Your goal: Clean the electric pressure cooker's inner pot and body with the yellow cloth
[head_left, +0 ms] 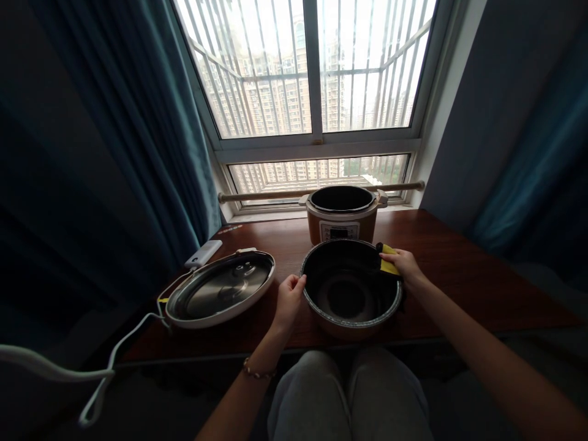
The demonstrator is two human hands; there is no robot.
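A wide cooking pot [346, 294] with a dark inside and a pale speckled rim stands at the table's front edge. My left hand [290, 297] is closed, its thumb and fingers pinching the pot's left rim. My right hand [407, 266] is closed on a yellow-and-black pad [389, 260], which lies against the inside of the right rim; its exact kind is unclear. Just behind the pot sits an electric cooker [340, 225], lidless, with a control panel facing me. To the left, a large round lid [225, 288] lies with its shiny metal inner side up.
The brown wooden table [436, 257] reaches to the window. A white power strip [204, 254] lies at its left edge, and a white cord [108, 367] hangs down there. Blue curtains [151, 122] flank both sides. My knees [346, 392] are below the front edge.
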